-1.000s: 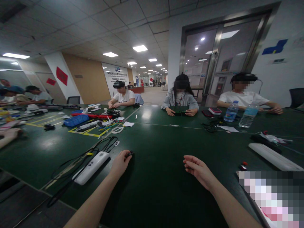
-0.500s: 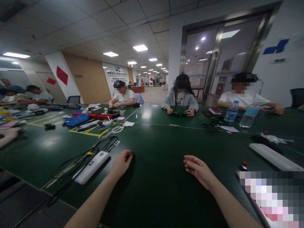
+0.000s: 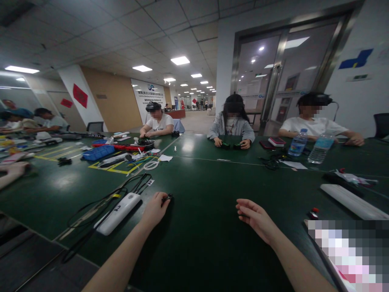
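Observation:
My left hand [image 3: 156, 209] rests on the dark green table [image 3: 200, 227], its fingers closed on a small black object [image 3: 167, 198]. Most of that object is hidden by the fingers, so its kind cannot be made out. Left of this hand lies a white power strip [image 3: 118, 213] marked "2", with black cables [image 3: 100, 215] running beside and over it. My right hand [image 3: 253, 217] is at the table on the other side, side-on, fingers loosely bent and the thumb apart from them. Nothing shows in it.
A blue tray [image 3: 99, 153], wires and a white cable coil [image 3: 151, 165] lie at the left back. Two water bottles [image 3: 298, 142] stand at the right back. A white bar [image 3: 354, 200] and a blurred-out screen [image 3: 346, 251] lie at right. Several people sit around the table.
The whole view has shifted very slightly. Both hands keep their place and grip.

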`<action>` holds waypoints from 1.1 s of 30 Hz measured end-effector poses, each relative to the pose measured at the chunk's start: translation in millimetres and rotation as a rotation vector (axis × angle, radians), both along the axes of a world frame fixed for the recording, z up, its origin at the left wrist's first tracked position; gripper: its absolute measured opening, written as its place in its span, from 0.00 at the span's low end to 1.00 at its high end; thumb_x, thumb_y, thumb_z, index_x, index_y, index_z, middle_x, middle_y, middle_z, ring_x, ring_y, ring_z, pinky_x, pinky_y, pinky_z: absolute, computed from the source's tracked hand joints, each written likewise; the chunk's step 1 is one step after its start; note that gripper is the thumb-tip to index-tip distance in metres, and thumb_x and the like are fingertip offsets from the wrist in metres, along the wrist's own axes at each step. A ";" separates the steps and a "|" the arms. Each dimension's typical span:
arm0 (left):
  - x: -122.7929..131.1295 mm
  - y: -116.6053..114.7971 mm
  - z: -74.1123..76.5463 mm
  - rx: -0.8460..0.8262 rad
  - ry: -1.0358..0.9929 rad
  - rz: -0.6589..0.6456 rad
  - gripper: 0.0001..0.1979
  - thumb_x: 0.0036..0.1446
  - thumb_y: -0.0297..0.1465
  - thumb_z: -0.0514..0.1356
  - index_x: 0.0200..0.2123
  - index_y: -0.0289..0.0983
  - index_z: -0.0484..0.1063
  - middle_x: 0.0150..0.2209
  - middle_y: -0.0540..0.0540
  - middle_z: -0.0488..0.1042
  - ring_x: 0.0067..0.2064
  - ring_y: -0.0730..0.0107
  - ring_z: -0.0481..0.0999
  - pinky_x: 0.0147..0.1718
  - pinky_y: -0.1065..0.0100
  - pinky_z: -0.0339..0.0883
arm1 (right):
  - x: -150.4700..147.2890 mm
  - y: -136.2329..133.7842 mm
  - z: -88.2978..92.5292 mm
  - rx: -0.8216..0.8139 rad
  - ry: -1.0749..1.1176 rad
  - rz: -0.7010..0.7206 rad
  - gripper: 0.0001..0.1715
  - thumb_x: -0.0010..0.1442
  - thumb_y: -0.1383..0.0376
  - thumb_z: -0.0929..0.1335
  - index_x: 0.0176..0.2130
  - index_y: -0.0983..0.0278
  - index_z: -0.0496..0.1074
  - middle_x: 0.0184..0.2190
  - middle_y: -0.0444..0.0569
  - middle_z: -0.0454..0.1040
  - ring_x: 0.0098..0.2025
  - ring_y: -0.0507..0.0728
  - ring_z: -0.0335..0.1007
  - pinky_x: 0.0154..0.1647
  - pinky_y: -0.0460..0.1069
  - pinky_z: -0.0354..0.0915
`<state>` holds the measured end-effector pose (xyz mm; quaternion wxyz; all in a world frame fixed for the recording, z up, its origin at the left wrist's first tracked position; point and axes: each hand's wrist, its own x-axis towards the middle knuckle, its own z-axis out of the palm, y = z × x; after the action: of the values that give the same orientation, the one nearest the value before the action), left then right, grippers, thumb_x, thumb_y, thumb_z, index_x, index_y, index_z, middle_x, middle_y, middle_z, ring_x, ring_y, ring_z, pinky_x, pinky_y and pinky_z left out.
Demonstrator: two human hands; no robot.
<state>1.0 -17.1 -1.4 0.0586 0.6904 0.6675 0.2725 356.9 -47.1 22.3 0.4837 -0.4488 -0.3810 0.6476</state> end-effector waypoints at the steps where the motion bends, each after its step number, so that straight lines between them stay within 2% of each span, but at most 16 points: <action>1: 0.5 -0.3 0.6 0.000 0.003 -0.006 0.11 0.52 0.36 0.50 0.36 0.38 0.65 0.38 0.47 0.65 0.34 0.69 0.69 0.35 0.67 0.63 | -0.2 -0.1 0.3 0.001 -0.001 -0.004 0.13 0.45 0.64 0.71 0.35 0.61 0.72 0.33 0.47 0.71 0.34 0.54 0.66 0.38 0.51 0.62; 6: 2.0 0.0 1.5 0.002 -0.008 0.015 0.10 0.51 0.35 0.51 0.36 0.38 0.64 0.39 0.47 0.65 0.33 0.70 0.69 0.33 0.68 0.63 | 2.8 1.8 -4.2 0.011 -0.004 0.016 0.15 0.46 0.64 0.70 0.37 0.61 0.71 0.35 0.47 0.70 0.35 0.55 0.66 0.39 0.52 0.63; 10: 1.6 1.5 0.3 -0.013 -0.015 0.047 0.10 0.53 0.36 0.49 0.36 0.37 0.63 0.38 0.45 0.67 0.36 0.67 0.70 0.35 0.67 0.63 | 5.1 3.9 -9.0 0.022 -0.006 0.028 0.15 0.47 0.63 0.69 0.38 0.60 0.71 0.36 0.47 0.70 0.36 0.54 0.66 0.39 0.51 0.63; 17: 3.7 1.2 1.1 -0.083 -0.026 0.120 0.10 0.54 0.35 0.48 0.39 0.37 0.61 0.36 0.44 0.71 0.36 0.65 0.72 0.34 0.66 0.62 | 3.3 3.3 -6.9 0.022 -0.010 0.012 0.15 0.45 0.63 0.70 0.37 0.60 0.71 0.35 0.47 0.71 0.35 0.54 0.67 0.38 0.52 0.64; 25: 1.3 0.2 -0.4 -0.058 -0.048 0.048 0.10 0.54 0.35 0.49 0.38 0.38 0.62 0.39 0.45 0.69 0.36 0.66 0.71 0.34 0.67 0.62 | 3.7 1.9 -5.4 0.014 -0.017 0.021 0.14 0.46 0.63 0.70 0.37 0.60 0.71 0.35 0.47 0.70 0.36 0.55 0.66 0.38 0.51 0.64; 33: 2.1 -1.5 2.0 -0.027 -0.003 0.005 0.08 0.50 0.36 0.52 0.33 0.38 0.64 0.35 0.47 0.66 0.31 0.70 0.68 0.30 0.68 0.62 | 2.2 1.5 -4.3 0.020 -0.015 0.020 0.13 0.47 0.64 0.69 0.37 0.60 0.71 0.35 0.47 0.70 0.36 0.54 0.66 0.38 0.50 0.64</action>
<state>3.1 -18.6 0.6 0.0681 0.6877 0.6727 0.2646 359.1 -45.5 17.9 0.4789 -0.4451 -0.3955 0.6452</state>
